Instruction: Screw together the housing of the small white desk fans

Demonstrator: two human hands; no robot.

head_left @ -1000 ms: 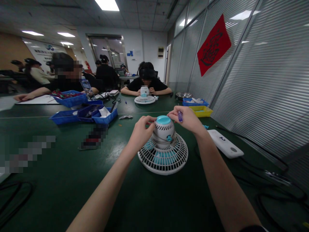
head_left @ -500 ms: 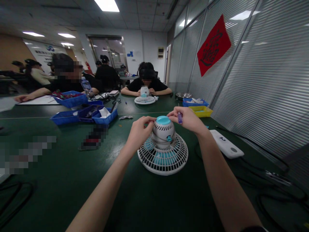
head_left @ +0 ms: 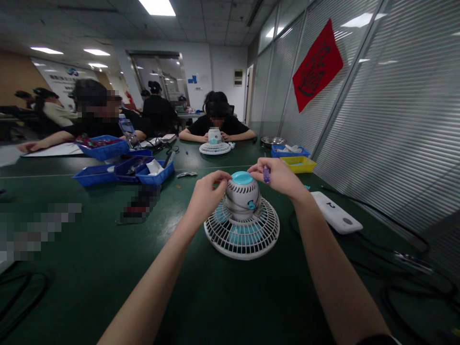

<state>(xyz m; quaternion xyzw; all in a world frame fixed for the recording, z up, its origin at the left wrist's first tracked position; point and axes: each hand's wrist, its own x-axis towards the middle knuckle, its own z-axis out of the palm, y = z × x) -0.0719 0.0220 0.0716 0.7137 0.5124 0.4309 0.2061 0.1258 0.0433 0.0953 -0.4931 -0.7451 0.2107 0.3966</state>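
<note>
Fan (head_left: 241,220) lies face-down on the worktop (head_left: 89,268). Left hand (head_left: 206,195) pinches its motor housing, right hand (head_left: 278,176) holds a small purple tool (head_left: 266,174). Risk: one-sided grip, so the fan could skid or tip.

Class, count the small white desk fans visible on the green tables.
2. One fan lies face-down between the person's hands; a second fan stands before the co-worker across the table. Others may be hidden.

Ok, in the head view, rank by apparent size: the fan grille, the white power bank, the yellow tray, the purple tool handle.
1. Fan grille, largest.
2. White power bank.
3. Yellow tray, though it sits farther from the camera, so its true rank against the power bank is unsure.
4. Purple tool handle in the right hand, smallest.
</note>
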